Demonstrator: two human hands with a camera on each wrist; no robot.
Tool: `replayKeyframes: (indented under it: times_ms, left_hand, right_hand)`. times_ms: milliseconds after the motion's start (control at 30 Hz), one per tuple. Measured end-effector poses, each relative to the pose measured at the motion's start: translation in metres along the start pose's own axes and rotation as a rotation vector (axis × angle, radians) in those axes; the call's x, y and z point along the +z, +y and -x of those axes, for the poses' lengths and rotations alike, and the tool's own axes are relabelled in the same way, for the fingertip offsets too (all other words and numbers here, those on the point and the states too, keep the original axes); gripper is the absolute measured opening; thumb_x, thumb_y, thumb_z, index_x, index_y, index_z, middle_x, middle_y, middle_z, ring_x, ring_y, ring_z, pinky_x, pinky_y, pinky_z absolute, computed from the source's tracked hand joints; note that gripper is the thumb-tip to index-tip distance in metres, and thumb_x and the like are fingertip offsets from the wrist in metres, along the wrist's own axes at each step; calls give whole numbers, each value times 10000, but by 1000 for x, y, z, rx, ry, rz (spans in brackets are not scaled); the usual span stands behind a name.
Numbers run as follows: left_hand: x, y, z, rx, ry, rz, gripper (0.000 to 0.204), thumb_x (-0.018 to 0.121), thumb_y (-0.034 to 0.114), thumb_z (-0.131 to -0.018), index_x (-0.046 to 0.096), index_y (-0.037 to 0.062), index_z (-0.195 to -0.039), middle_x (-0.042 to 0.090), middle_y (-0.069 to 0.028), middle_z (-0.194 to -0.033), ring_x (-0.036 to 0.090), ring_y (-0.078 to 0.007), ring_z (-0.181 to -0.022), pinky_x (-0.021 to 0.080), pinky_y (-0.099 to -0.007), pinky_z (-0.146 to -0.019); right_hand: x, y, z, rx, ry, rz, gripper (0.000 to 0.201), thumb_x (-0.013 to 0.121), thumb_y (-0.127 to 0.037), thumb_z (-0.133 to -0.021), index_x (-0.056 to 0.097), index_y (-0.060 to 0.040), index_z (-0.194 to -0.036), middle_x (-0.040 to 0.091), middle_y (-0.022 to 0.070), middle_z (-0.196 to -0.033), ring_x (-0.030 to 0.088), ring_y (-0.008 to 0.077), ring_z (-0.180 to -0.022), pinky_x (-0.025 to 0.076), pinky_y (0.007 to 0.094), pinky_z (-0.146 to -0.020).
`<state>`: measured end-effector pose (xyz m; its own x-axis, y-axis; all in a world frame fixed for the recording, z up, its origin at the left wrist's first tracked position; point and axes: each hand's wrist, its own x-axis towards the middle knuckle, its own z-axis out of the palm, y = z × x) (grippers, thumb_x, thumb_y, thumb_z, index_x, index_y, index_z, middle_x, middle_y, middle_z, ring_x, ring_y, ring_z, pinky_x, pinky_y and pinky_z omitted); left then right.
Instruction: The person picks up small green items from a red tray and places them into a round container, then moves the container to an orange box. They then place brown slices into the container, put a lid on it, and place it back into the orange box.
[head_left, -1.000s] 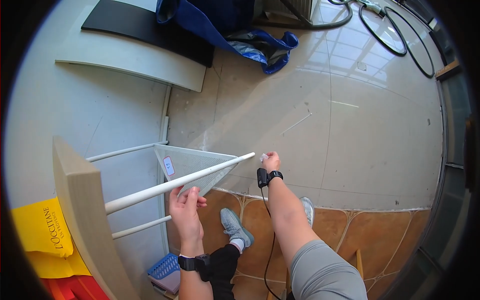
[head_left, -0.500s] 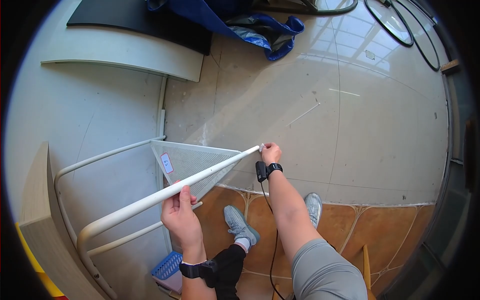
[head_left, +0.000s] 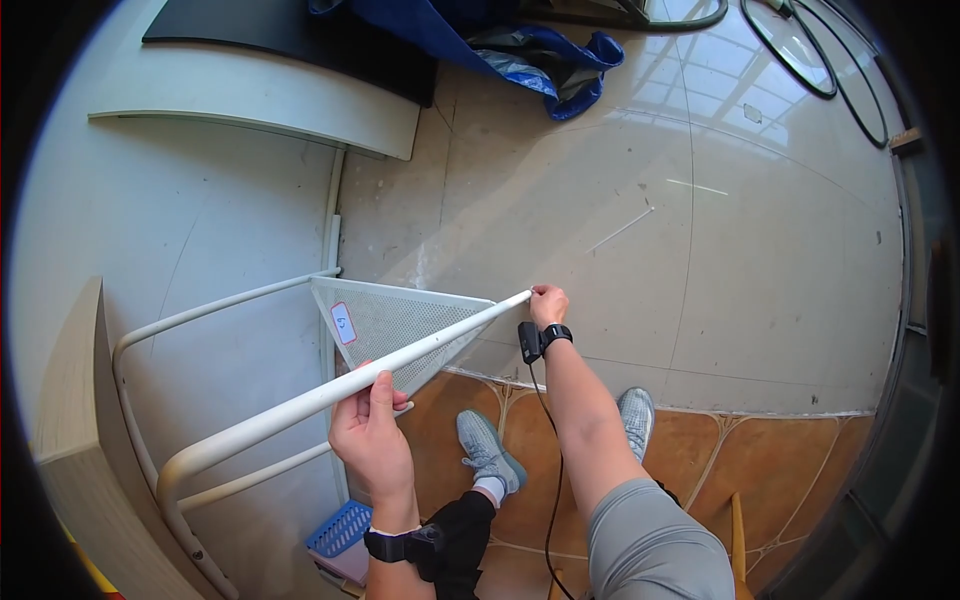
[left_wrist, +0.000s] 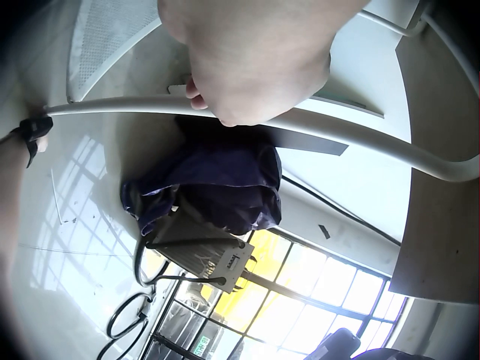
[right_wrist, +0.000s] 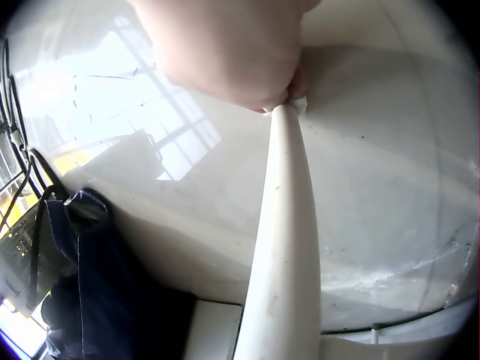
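Note:
A white metal tube (head_left: 450, 331), part of a bent tubular frame, slants up from the lower left. My left hand (head_left: 373, 435) grips it partway along, thumb on the near side. At its far end is my right hand (head_left: 549, 304), whose fingers pinch a small white scrap (right_wrist: 301, 104) against the tip. The right wrist view has the scrap showing at both sides of the tube end, mostly hidden by the fingers. Behind the tube, a triangular perforated white panel (head_left: 395, 308) bears a red-edged label (head_left: 343, 322).
A pale wooden board (head_left: 75, 390) stands at the left beside the frame. A blue basket (head_left: 341, 528) sits low by the wall. Blue sheeting (head_left: 580, 80) and black cables (head_left: 850, 95) lie farther back. A thin white stick (head_left: 622, 229) lies on the floor.
The right hand has brought the white scrap to the tube's tip. The left hand's hold on the tube has tightened, and the frame has swung away from the wooden board in view.

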<state>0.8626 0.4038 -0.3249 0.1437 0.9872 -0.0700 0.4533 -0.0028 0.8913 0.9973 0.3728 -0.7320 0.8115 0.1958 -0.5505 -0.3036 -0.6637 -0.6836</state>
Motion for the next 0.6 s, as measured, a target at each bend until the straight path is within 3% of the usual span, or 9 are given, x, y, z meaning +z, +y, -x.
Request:
replayKeyframes:
  times_ms: [233,367,600]
  left_hand:
    - [5,2,2,24,2,-55,235,669,78,-1012,678,-67,-1197,687,-44,-873,628,-88,-735,536,-252,-672]
    - [12,-4,3,93,9,-125,238,660,61,-1012,663,-81,-1203,696,-75,-925,657,-99,-753,561,-244,-661]
    - [18,-3,7,130,18,-196,252,641,99,-1032,671,-88,-1198,689,-63,-922,652,-94,-753,557,-252,-668]
  right_hand:
    - [-13,-8,1,-34,-64,53,281,609,-83,-884,789,-77,-1100,746,223,-1050,720,385,-996,566,444,-927]
    - [-30,3,0,9,46,131,285,599,-87,-889,766,-83,-1120,725,213,-1108,695,385,-1053,554,455,-947]
    - [-58,16,-12,-23,-52,190,264,599,-89,-895,760,-83,-1103,715,206,-1136,684,382,-1079,550,457,-952]
